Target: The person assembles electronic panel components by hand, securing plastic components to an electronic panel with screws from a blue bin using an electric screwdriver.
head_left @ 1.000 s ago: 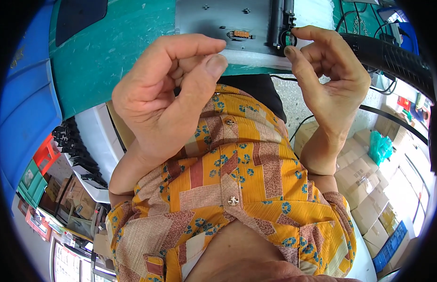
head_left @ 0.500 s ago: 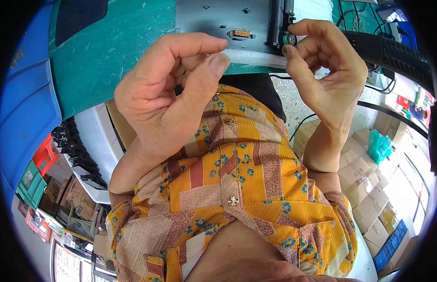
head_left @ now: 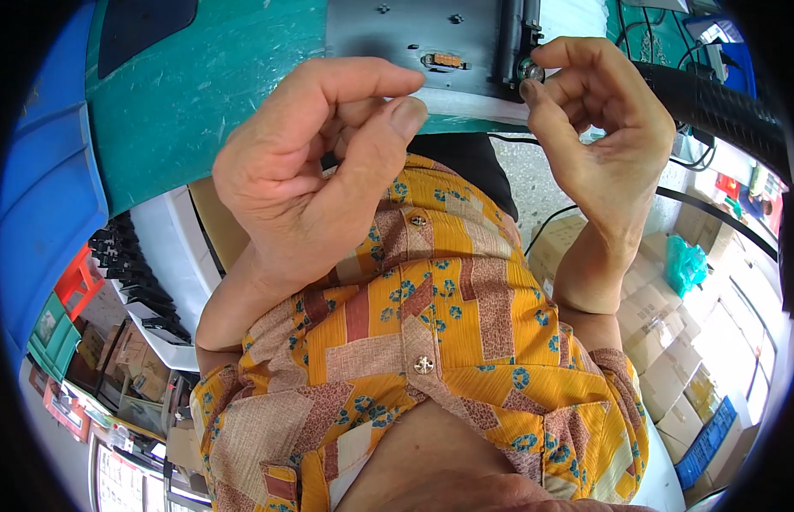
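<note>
My left hand [head_left: 316,162] is raised near the front edge of a dark grey flat panel [head_left: 376,38]. Its index finger and thumb stand apart with nothing visible between them; the other fingers curl behind. On the panel sits a small orange-brown component [head_left: 446,61]. At the panel's right end, beside a black bar-shaped part [head_left: 512,43], my right hand [head_left: 606,128] has its index fingertip and thumb on either side of a small round metallic part [head_left: 531,72]. Whether that part is fixed to the bar cannot be seen.
Panel and bar lie on a green worktable [head_left: 201,94]. A black ribbed hose [head_left: 713,94] and cables run at the right. Blue bins [head_left: 47,188] stand on the left, next to a white tray [head_left: 171,247] of black parts. Cardboard boxes [head_left: 670,341] are stacked at the lower right.
Both hands have shifted slightly to the right in the picture. The panel, its orange-brown component and the round part appear shifted the same way. The finger poses look unchanged.
</note>
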Action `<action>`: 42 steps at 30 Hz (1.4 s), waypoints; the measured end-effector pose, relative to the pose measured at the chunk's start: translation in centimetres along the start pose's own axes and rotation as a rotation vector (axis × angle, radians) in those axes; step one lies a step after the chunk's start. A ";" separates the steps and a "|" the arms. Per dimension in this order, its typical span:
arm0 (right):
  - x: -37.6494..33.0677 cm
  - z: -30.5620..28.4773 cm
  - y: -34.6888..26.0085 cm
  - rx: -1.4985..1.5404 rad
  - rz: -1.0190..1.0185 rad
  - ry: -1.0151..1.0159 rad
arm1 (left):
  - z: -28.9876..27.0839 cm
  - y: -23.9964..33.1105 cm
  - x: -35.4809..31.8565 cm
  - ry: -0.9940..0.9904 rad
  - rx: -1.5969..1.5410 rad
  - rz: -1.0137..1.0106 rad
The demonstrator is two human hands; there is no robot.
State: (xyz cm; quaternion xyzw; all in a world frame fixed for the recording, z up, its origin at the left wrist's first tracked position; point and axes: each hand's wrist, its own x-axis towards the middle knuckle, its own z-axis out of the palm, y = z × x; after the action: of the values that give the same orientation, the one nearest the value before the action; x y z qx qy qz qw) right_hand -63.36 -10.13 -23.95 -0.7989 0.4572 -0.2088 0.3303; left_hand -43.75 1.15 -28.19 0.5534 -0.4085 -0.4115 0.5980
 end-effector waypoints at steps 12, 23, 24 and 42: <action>-0.6 0.4 1.2 -0.062 -0.233 0.120 | 0.1 0.0 0.0 -0.016 0.033 0.015; -1.3 1.0 0.5 -0.082 -0.262 0.225 | 0.4 -0.5 -0.2 0.001 0.017 0.084; -1.2 1.0 0.6 -0.081 -0.261 0.226 | 0.4 -0.5 -0.1 -0.002 0.020 0.096; -1.5 1.4 1.3 -0.099 -0.239 0.236 | 0.4 -0.8 -0.2 -0.006 0.046 0.134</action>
State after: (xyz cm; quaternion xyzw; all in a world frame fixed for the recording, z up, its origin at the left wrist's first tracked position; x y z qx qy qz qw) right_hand -64.00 -8.79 -25.92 -0.8329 0.4044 -0.3160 0.2073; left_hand -44.19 1.15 -29.02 0.5372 -0.4556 -0.3626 0.6102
